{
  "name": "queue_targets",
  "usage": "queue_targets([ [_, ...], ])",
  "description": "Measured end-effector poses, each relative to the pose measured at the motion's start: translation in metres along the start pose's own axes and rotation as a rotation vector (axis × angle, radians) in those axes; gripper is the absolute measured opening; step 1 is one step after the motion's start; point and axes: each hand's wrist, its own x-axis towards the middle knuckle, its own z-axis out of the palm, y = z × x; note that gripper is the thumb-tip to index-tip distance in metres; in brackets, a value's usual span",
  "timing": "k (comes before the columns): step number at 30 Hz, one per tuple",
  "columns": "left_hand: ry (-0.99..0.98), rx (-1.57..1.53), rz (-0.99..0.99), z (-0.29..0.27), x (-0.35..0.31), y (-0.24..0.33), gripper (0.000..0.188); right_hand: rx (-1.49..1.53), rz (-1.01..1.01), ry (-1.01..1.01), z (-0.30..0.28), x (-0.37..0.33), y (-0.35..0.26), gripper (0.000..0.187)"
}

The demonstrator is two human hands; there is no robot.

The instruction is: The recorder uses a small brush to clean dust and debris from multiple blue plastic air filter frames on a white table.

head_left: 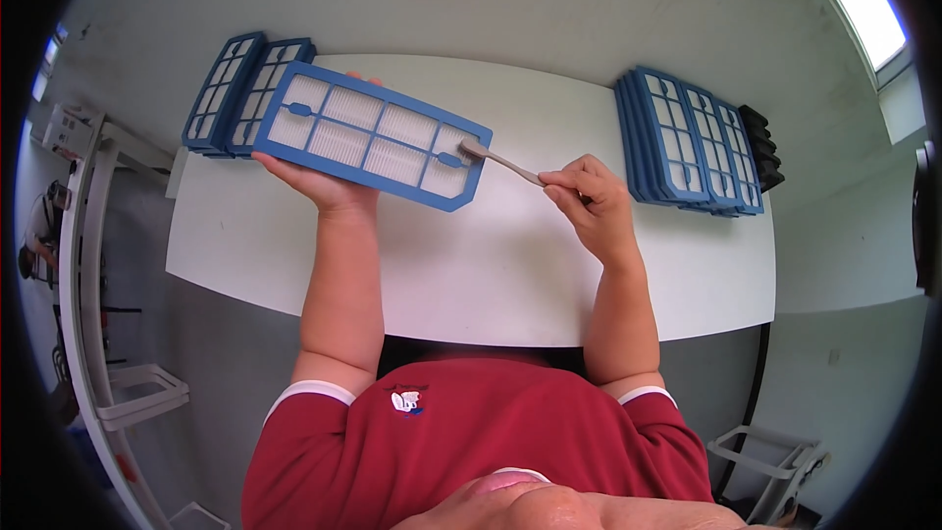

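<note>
Blue-framed filter is grasped by the left hand above the white table; the right hand grips a brush, its head at the filter's right end

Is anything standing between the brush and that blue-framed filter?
Nothing visible does. The right hand holds the brush, its head apparently touching the filter near its right end; the left hand supports the filter.

Matt plastic filter frame, pleated, seemingly paper medium, smooth tabletop, cloth shirt
</note>
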Motion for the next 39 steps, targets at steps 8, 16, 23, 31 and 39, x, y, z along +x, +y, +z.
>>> queue_targets([
  [8, -0.072, -0.053, 0.014, -0.006, 0.003, -0.001, 0.097, -0.059, -0.033, -0.026, 0.000, 0.000, 0.003, 0.014],
  [16, -0.050, -0.065, 0.008, -0.002, -0.002, -0.002, 0.098, -0.179, -0.125, 0.145, 0.013, 0.000, 0.000, 0.014],
  [23, -0.002, -0.078, -0.030, 0.002, -0.008, -0.008, 0.095, -0.130, -0.126, 0.138, 0.018, -0.002, 0.000, 0.015],
  [31, -0.078, -0.106, -0.007, 0.000, -0.006, -0.009, 0.097, 0.033, 0.000, -0.036, 0.010, -0.002, -0.003, 0.017],
  [39, -0.189, -0.148, -0.056, -0.001, -0.015, -0.014, 0.097, 0.031, -0.020, -0.009, 0.020, -0.004, -0.007, 0.016],
])
